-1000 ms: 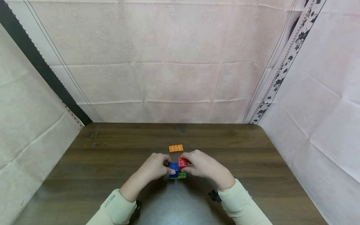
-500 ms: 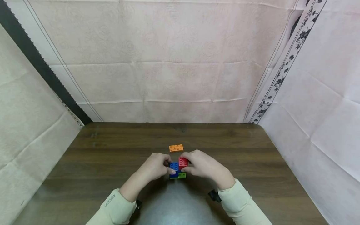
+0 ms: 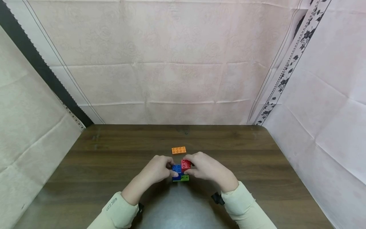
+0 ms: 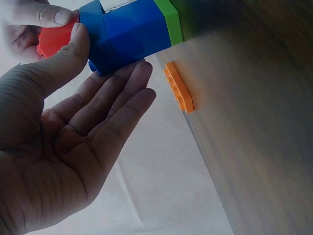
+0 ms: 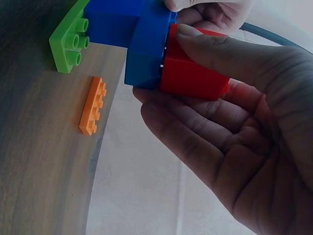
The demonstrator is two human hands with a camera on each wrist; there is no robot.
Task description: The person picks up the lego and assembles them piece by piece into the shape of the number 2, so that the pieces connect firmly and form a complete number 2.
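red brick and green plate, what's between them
An upper blue block, next to the red brick, then a lower blue block, next to the green plate; the right wrist view shows both.
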